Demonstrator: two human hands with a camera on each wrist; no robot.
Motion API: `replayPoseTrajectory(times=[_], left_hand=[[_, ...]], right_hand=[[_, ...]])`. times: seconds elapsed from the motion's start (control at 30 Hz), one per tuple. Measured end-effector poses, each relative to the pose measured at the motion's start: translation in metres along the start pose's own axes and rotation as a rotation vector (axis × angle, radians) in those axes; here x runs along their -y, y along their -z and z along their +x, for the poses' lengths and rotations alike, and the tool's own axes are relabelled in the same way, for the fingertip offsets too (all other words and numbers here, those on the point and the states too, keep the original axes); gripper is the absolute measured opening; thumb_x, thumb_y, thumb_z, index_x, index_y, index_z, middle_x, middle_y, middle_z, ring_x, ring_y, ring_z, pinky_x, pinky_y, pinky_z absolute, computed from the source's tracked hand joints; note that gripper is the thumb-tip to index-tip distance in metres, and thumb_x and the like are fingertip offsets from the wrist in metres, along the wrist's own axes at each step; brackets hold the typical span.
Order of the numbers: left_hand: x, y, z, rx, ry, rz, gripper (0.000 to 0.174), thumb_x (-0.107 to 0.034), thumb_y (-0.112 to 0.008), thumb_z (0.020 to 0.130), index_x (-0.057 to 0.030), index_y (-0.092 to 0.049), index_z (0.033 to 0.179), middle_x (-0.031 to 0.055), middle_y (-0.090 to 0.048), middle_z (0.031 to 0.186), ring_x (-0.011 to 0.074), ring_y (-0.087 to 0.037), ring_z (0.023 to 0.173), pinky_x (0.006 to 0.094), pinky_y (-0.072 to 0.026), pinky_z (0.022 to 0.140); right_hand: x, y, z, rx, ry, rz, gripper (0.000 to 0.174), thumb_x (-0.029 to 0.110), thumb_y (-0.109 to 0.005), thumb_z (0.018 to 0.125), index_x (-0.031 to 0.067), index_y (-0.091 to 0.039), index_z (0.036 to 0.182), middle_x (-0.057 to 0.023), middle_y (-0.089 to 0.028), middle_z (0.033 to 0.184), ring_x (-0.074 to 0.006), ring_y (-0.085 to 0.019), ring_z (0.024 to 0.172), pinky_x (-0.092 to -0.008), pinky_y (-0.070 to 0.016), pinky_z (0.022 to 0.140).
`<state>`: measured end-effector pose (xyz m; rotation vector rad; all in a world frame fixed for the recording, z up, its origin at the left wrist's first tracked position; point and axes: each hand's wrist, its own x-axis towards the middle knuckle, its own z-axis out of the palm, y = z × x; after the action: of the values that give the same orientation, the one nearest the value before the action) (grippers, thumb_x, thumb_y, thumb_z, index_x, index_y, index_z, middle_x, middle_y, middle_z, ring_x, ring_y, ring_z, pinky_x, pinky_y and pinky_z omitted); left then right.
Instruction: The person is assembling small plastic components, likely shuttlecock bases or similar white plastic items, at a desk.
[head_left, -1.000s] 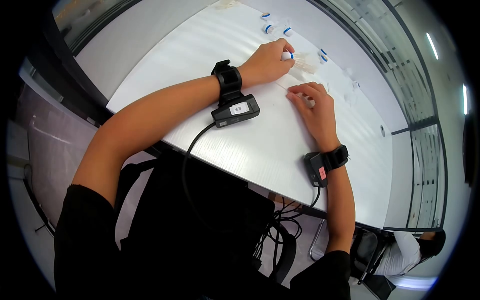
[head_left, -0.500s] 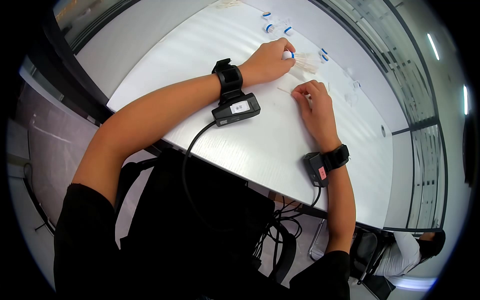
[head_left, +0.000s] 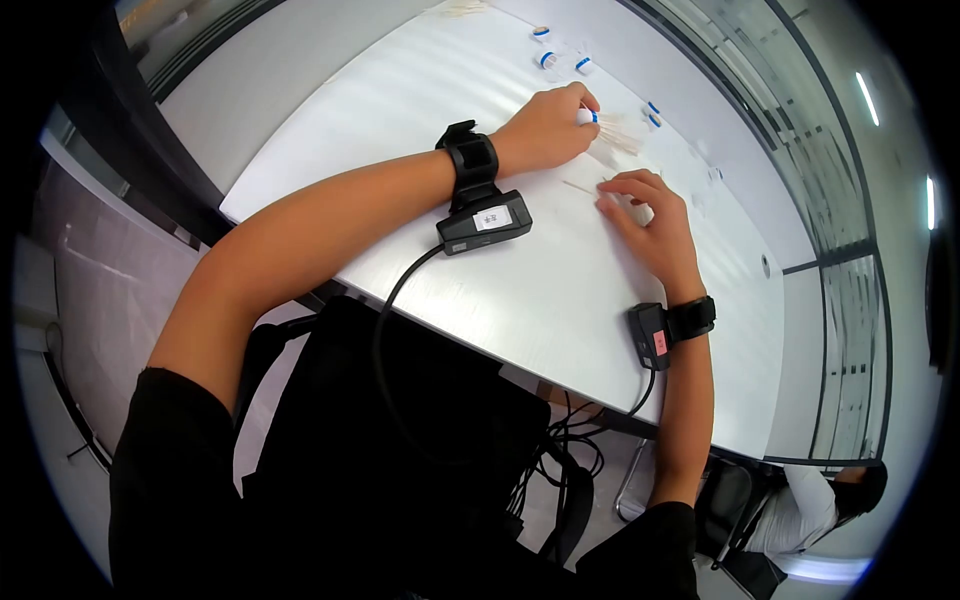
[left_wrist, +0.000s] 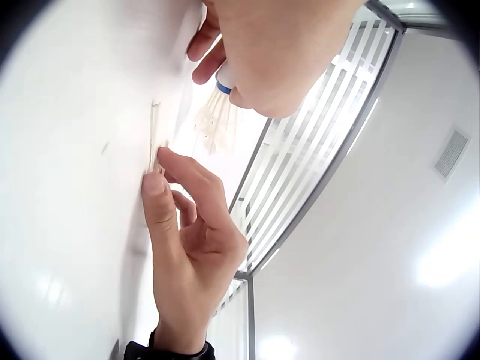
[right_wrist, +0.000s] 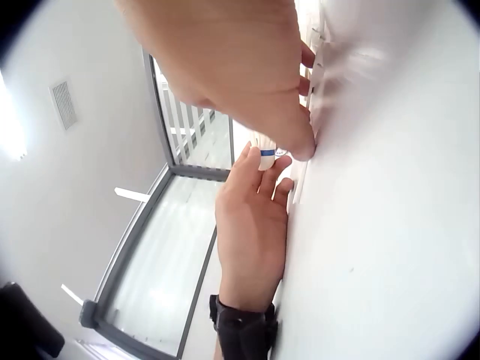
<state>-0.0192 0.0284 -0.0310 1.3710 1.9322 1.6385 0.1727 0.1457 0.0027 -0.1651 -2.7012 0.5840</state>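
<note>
My left hand pinches a shuttlecock by its white head with a blue band. Its pale, ragged skirt fans out to the right, away from the palm. My right hand is low over the table, thumb and index finger parted. A thin pale stick lies right by those fingertips. In the left wrist view, a pair of such sticks runs along the tabletop up to the fingertips. Part of a white thing shows under the right palm, mostly hidden.
Several blue-banded white pieces lie along the white table's back edge, with two more further right. A pale heap of sticks sits at the far left. Low partition walls border the table. A person sits at lower right.
My right hand has moved right, away from the thin stick, and its thumb and index finger have spread apart. The stick has shifted slightly toward me. My left hand keeps hold of the shuttlecock.
</note>
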Motion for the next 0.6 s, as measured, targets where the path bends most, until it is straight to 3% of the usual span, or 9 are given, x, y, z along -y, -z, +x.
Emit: replayPoseTrajectory(times=[0.13, 0.23, 0.33, 0.43, 0.6], left_hand=[[0.005, -0.004, 0.002, -0.044, -0.069, -0.003, 0.035, -0.025, -0.063, 0.095, -0.0018, -0.061, 0.122, 0.0124, -0.067, 0.095, 0.0191, -0.062, 0.084, 0.0345, -0.0502, 0.077], [0.004, -0.002, 0.001, -0.021, -0.054, 0.003, 0.038, -0.022, -0.062, 0.091, 0.0039, -0.059, 0.118, 0.0242, -0.069, 0.106, 0.0334, -0.068, 0.098, 0.0413, -0.0521, 0.086], [0.002, -0.002, 0.001, -0.024, -0.077, 0.039, 0.039, -0.022, -0.062, 0.090, 0.0041, -0.059, 0.118, 0.0240, -0.070, 0.105, 0.0341, -0.068, 0.096, 0.0416, -0.0525, 0.085], [0.005, -0.002, 0.002, -0.022, -0.036, 0.026, 0.036, -0.025, -0.065, 0.094, -0.0012, -0.062, 0.121, 0.0141, -0.069, 0.098, 0.0214, -0.065, 0.086, 0.0361, -0.0514, 0.078], [0.005, -0.003, 0.003, -0.034, -0.024, 0.038, 0.037, -0.025, -0.065, 0.093, 0.0001, -0.062, 0.121, 0.0150, -0.070, 0.103, 0.0236, -0.065, 0.086, 0.0378, -0.0518, 0.079]], right_hand=[[-0.004, -0.003, 0.001, -0.017, -0.054, -0.007, 0.015, 0.011, -0.076, 0.088, 0.0059, -0.076, 0.101, -0.0083, -0.072, 0.105, -0.0252, -0.066, 0.093, -0.0356, -0.0528, 0.081], [-0.006, -0.006, 0.002, -0.034, -0.048, -0.010, 0.011, 0.009, -0.075, 0.088, 0.0044, -0.074, 0.099, -0.0087, -0.072, 0.104, -0.0255, -0.066, 0.091, -0.0355, -0.0526, 0.081], [-0.007, -0.008, 0.002, -0.054, 0.000, -0.042, 0.009, 0.007, -0.072, 0.090, 0.0019, -0.070, 0.097, -0.0101, -0.070, 0.101, -0.0277, -0.065, 0.088, -0.0365, -0.0521, 0.080], [-0.008, -0.014, 0.001, -0.089, 0.093, -0.087, 0.009, 0.005, -0.067, 0.093, 0.0004, -0.064, 0.099, -0.0127, -0.067, 0.097, -0.0304, -0.064, 0.086, -0.0379, -0.0516, 0.080], [-0.010, -0.018, -0.002, -0.204, 0.057, -0.086, 0.010, 0.004, -0.062, 0.097, 0.0011, -0.059, 0.106, -0.0163, -0.065, 0.093, -0.0327, -0.064, 0.086, -0.0391, -0.0514, 0.080]])
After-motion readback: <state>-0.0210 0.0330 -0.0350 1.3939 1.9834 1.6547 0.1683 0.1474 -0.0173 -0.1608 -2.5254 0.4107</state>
